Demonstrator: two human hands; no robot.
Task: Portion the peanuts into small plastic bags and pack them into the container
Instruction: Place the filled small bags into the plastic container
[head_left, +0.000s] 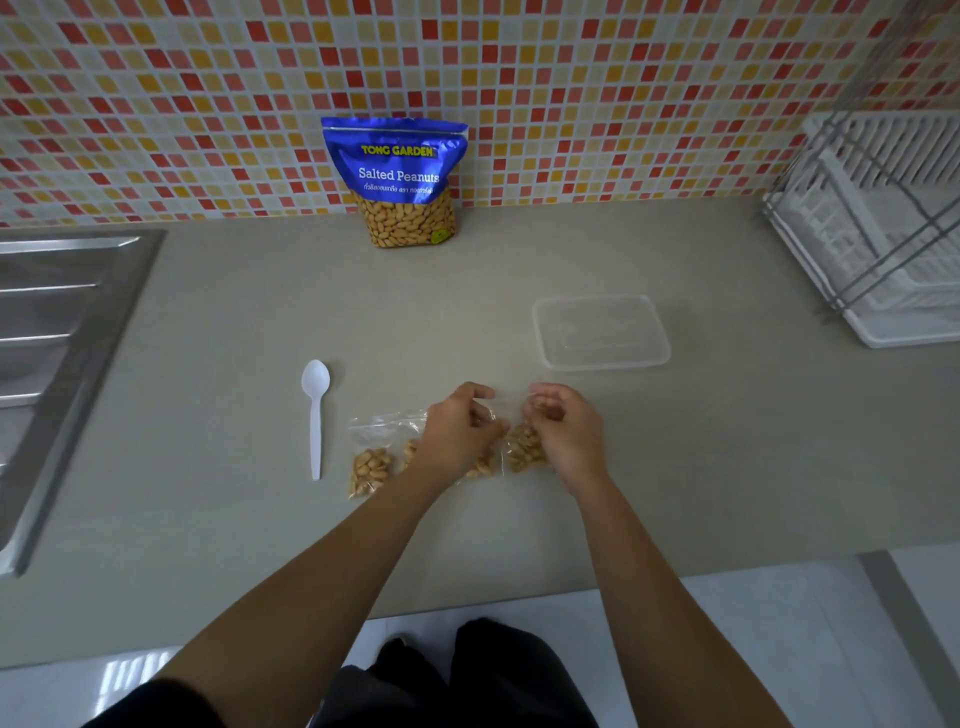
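Left hand (457, 431) and right hand (566, 431) each pinch the top edge of a small clear plastic bag (523, 448) — crinkled and lumpy with peanuts. Left of it lies another filled bag (370, 465). The shallow, clear rectangular container (602, 332) sits just beyond, to the right. A glossy blue peanut pouch (397, 176) stands against the far wall.

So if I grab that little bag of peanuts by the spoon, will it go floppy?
Probably floppy: the little bag is thin clear plastic, crinkled on top. Its peanuts sit bunched at one end, so they'd likely shift and sag. It looks light: only a small handful inside.
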